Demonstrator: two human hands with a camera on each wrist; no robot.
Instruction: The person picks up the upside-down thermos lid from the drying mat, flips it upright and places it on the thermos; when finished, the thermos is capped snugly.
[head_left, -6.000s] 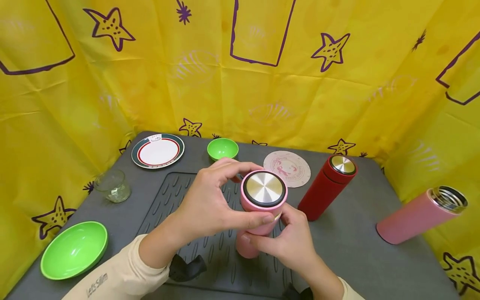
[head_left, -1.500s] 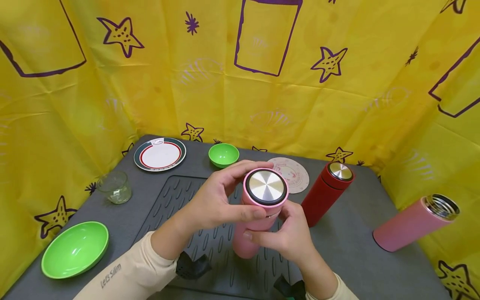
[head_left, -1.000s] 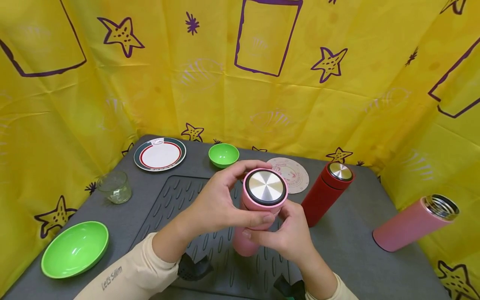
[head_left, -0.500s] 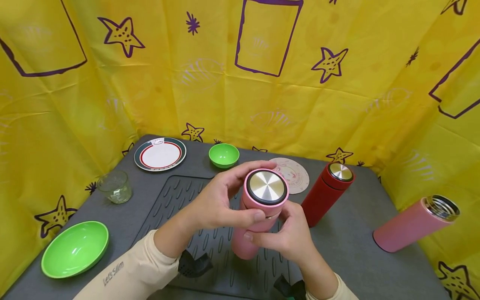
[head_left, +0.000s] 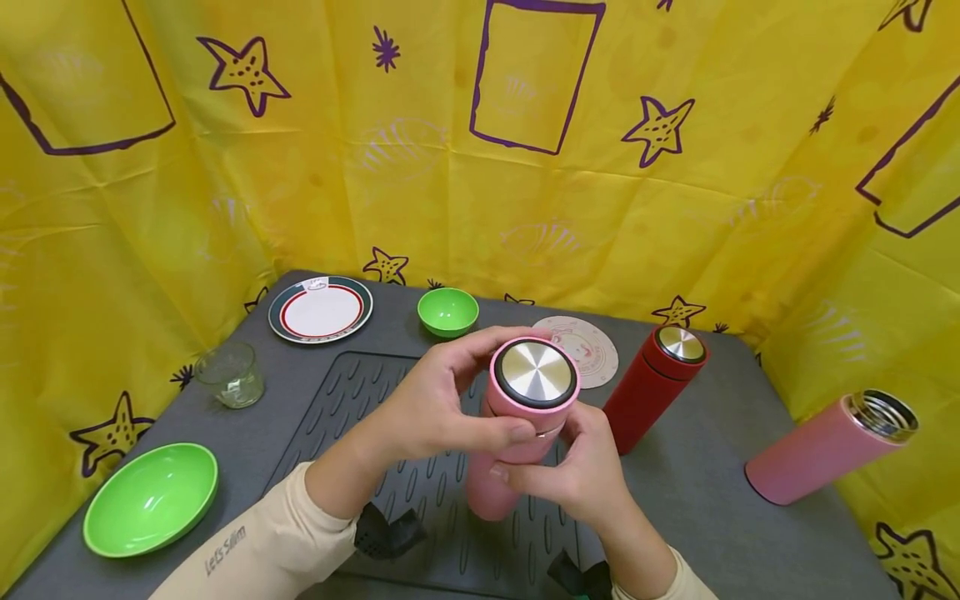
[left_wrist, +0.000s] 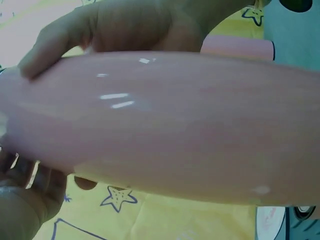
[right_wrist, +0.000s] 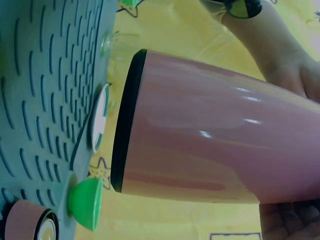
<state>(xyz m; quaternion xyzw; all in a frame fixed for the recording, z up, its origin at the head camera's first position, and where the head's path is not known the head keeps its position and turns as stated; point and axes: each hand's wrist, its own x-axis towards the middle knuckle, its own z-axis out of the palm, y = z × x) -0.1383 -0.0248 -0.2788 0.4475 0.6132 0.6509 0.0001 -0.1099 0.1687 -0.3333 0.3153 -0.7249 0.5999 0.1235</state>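
I hold a pink flask [head_left: 491, 487] upright over the ribbed mat [head_left: 352, 392] at the table's middle. My left hand [head_left: 442, 404] grips its pink lid [head_left: 534, 373], which has a steel top, thumb in front and fingers round the back. My right hand [head_left: 581, 471] grips the flask's body just under the lid. A thin metal ring shows between lid and body. The flask [left_wrist: 165, 130] fills the left wrist view. The right wrist view shows the flask [right_wrist: 200, 150] and its black base rim above the mat [right_wrist: 45, 75].
A red flask [head_left: 652, 383] stands just right of my hands, behind it a round coaster [head_left: 588, 346]. An open pink flask [head_left: 825, 446] leans at far right. At back are a small green bowl [head_left: 447, 310] and plate [head_left: 320, 308]; at left a glass [head_left: 230, 375] and a large green bowl [head_left: 150, 497].
My left thumb has slid a little to and fro along the lid's rim. The flask and my right hand have stayed almost still.
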